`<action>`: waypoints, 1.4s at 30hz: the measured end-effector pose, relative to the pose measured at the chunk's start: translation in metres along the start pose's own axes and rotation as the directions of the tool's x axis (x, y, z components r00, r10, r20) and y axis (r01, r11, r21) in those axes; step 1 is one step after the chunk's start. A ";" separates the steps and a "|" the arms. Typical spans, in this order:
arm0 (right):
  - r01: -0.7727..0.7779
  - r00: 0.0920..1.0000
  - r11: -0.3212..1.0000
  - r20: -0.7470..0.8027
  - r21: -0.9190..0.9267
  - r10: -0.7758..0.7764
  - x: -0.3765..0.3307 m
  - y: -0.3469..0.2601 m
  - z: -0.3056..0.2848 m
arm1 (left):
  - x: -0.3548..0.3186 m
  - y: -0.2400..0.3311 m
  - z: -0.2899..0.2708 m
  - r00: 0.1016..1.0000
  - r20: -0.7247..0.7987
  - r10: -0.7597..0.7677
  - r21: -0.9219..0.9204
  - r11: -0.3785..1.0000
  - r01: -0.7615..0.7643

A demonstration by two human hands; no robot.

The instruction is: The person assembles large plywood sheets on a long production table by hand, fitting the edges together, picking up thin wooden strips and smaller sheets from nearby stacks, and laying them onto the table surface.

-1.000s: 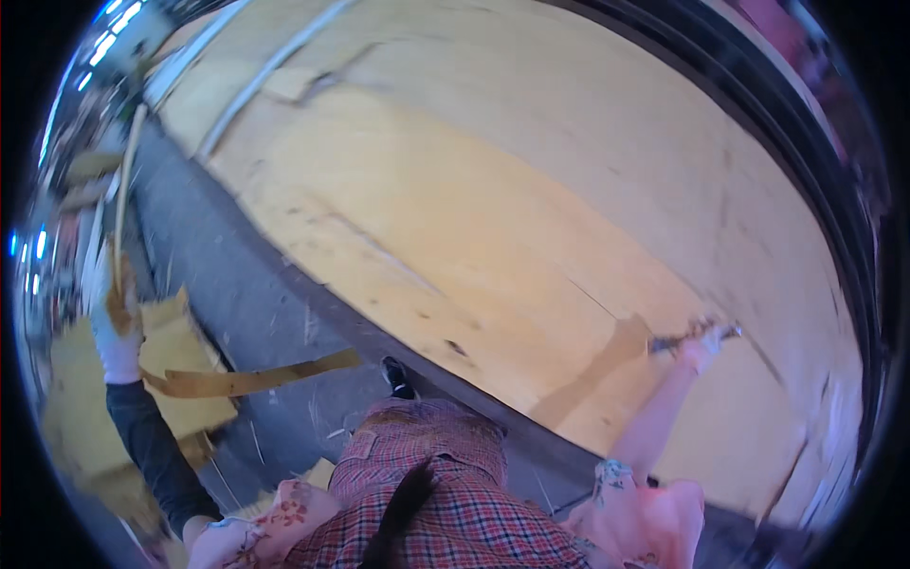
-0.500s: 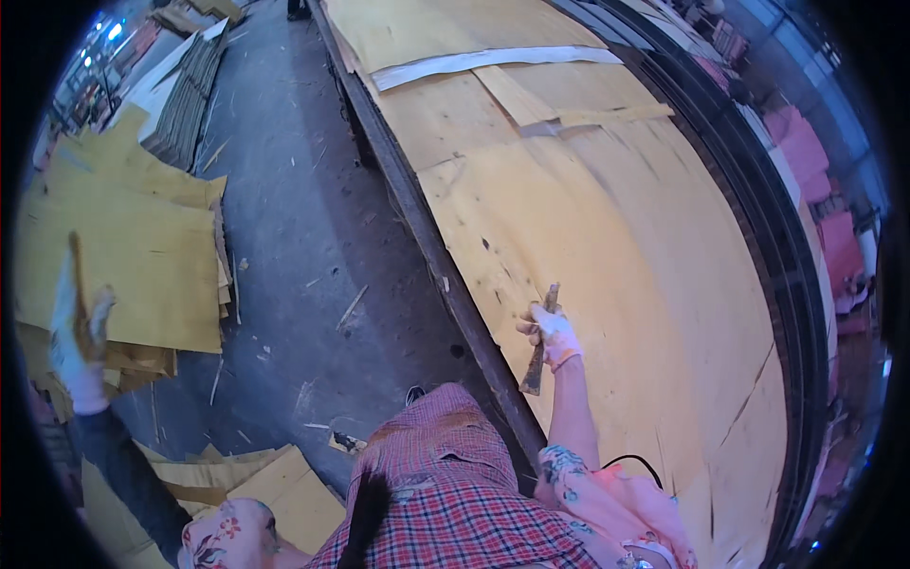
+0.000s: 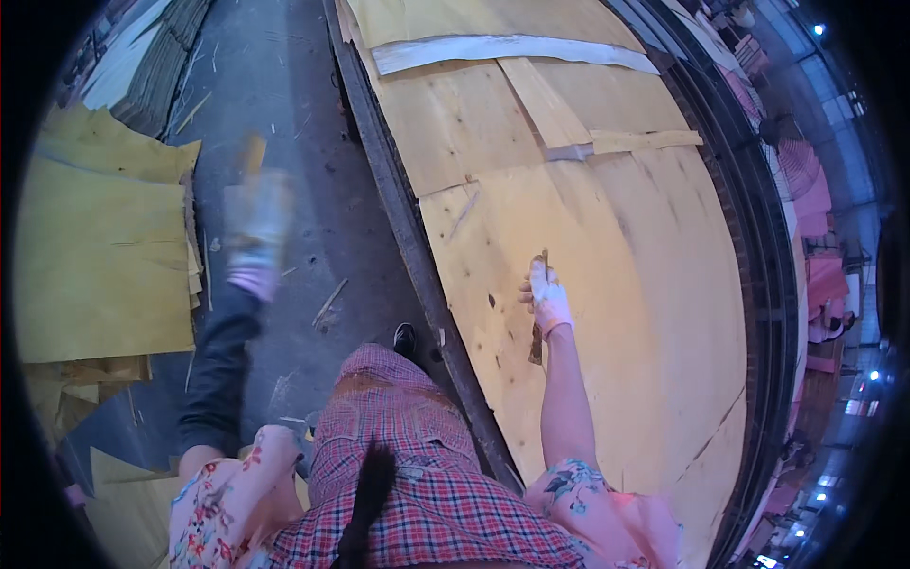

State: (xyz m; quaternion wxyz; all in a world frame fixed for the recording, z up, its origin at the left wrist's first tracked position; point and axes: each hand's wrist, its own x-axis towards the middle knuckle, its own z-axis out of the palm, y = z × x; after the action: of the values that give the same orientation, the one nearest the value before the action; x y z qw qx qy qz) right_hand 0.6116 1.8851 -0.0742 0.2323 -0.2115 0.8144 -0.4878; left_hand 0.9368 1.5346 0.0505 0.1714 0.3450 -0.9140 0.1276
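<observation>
The right hand [image 3: 545,299], in a white glove, is wrapped around a slim hand tool [image 3: 536,347]. The tool looks narrow, brown and worn, with darker patches along it. Its lower end, toward the wrist, spreads wider and flatter than its tip; whether that end is a blade is too small to tell. It runs through the fist nearly lengthwise to the forearm: the thin tip pokes out just beyond the fingers, and the broad end emerges beneath the glove, beside the wrist. The middle is hidden by the hand.

Below the tool spreads a pale yellow wood sheet [image 3: 588,228], with dark knots and small marks; whether the tool touches it cannot be told.

The left hand [image 3: 258,213], also gloved, is blurred over the grey floor [image 3: 308,237], well apart from the right. A brownish tip shows at its upper end, but whether the hand grasps anything is unclear. A dark sleeve [image 3: 223,365] covers that forearm.

Farther out, a white strip [image 3: 512,52] crosses the wood layers, with a narrow wood strip [image 3: 542,106] near it. A dark table edge [image 3: 408,223] borders them; left across the floor lie stacked yellow sheets [image 3: 104,256].
</observation>
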 end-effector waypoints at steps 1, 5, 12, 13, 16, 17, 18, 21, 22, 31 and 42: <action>-0.010 1.000 1.000 0.006 -0.018 0.010 0.012 -0.017 0.008 | 0.016 0.056 0.001 0.924 -0.276 0.266 -0.078 0.952 -0.297; -0.205 0.959 0.944 0.139 -0.257 0.246 0.063 -0.030 0.038 | -0.005 0.219 0.050 0.843 0.178 0.507 -0.578 0.747 -0.327; 0.346 0.874 0.407 0.448 -0.845 0.187 0.139 -0.101 0.110 | -0.042 0.274 0.107 0.724 0.528 0.443 -0.556 0.825 -0.100; 0.348 0.874 0.375 0.443 -0.859 0.203 0.147 -0.114 0.119 | -0.038 0.277 0.106 0.715 0.533 0.452 -0.593 0.802 -0.065; 0.053 0.910 0.519 0.255 -0.853 0.326 0.164 -0.110 0.135 | -0.035 0.279 0.102 0.716 0.548 0.432 -0.557 0.827 -0.073; 0.055 0.908 0.545 0.269 -0.837 0.320 0.173 -0.095 0.137 | -0.034 0.279 0.098 0.706 0.564 0.428 -0.552 0.831 -0.062; 0.055 0.911 0.566 0.273 -0.823 0.308 0.178 -0.089 0.134 | -0.027 0.282 0.097 0.650 0.628 0.429 -0.508 0.858 -0.075; 0.307 0.862 0.507 0.461 -0.805 0.210 0.167 -0.081 0.126 | -0.030 0.281 0.093 0.657 0.629 0.415 -0.522 0.852 -0.039; 0.319 0.854 0.511 0.476 -0.798 0.210 0.155 -0.074 0.124 | -0.037 0.283 0.093 0.656 0.649 0.387 -0.473 0.880 -0.051; 0.220 0.859 0.483 0.403 -0.848 0.316 0.059 -0.014 0.053 | -0.050 0.291 0.113 0.762 0.539 0.359 -0.459 0.884 -0.092; -0.660 0.405 0.248 -0.057 -0.710 0.913 -0.189 0.024 -0.136 | -0.031 0.290 0.107 0.807 0.499 0.317 -0.437 0.896 -0.082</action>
State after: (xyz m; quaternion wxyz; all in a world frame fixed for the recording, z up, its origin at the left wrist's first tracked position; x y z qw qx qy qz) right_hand 0.6807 2.0979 -0.0069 0.5097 0.0850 0.8541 0.0590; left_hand 0.7388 1.7270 -0.0927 -0.0516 0.2249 -0.9617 -0.1480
